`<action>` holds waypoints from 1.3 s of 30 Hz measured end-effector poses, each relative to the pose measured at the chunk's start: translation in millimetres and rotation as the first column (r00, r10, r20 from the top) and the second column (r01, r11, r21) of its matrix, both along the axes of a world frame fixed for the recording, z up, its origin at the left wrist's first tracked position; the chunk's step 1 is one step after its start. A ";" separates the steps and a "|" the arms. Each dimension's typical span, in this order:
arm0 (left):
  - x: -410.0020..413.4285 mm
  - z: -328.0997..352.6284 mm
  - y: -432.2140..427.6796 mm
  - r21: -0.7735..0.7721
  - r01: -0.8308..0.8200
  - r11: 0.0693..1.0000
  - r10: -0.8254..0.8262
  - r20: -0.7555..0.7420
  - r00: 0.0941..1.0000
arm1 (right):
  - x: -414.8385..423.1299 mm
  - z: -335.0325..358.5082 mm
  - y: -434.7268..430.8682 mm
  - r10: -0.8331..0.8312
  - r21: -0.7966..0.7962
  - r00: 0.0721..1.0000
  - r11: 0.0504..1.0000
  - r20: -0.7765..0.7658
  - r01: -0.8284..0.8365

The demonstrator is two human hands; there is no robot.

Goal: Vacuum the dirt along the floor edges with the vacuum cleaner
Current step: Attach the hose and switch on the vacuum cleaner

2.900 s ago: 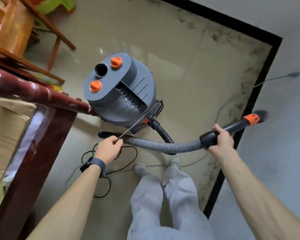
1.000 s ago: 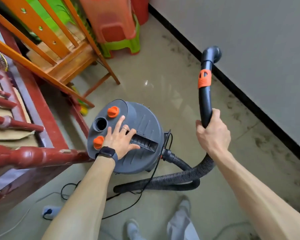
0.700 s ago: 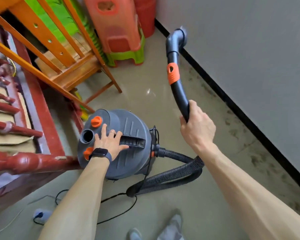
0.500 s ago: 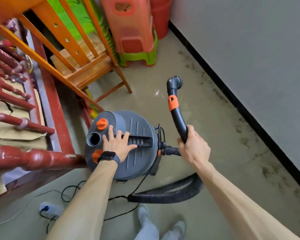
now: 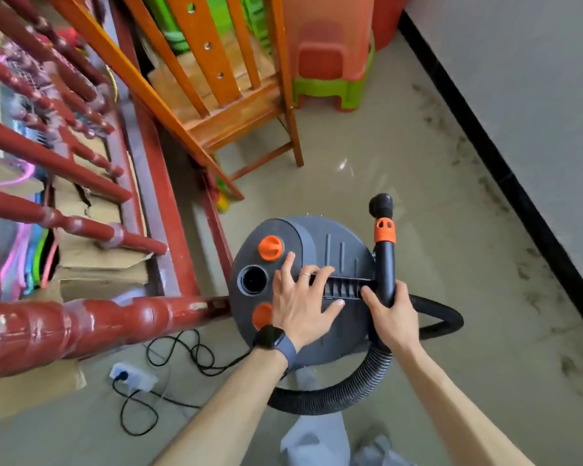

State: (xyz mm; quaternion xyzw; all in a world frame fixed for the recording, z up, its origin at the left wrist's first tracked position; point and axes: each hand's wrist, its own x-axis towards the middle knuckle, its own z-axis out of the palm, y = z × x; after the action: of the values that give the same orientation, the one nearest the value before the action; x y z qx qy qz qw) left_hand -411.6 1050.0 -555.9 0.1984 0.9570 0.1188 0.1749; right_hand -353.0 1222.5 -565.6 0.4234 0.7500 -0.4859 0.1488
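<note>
Here the right hand (image 5: 392,317) grips the wand (image 5: 385,270) over the vacuum cleaner (image 5: 330,250).

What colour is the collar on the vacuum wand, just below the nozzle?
Orange; the collar sits on the black wand, clearest in the head view.

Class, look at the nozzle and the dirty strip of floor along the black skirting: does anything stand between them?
No. Bare floor lies between the nozzle, held by the right hand, and the dirt along the skirting.
</note>
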 end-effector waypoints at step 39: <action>-107.3 2.4 -104.0 -0.153 0.350 0.924 -0.380 -0.284 0.880 | -22.5 10.6 -12.9 0.056 0.200 0.981 0.975 0.186 -0.093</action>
State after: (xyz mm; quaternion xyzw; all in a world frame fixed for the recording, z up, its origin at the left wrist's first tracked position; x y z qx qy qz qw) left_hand -518.9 946.0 -553.5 0.3825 0.9225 0.0045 0.0520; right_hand -375.6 1209.6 -554.9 0.4500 0.7957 -0.3588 0.1886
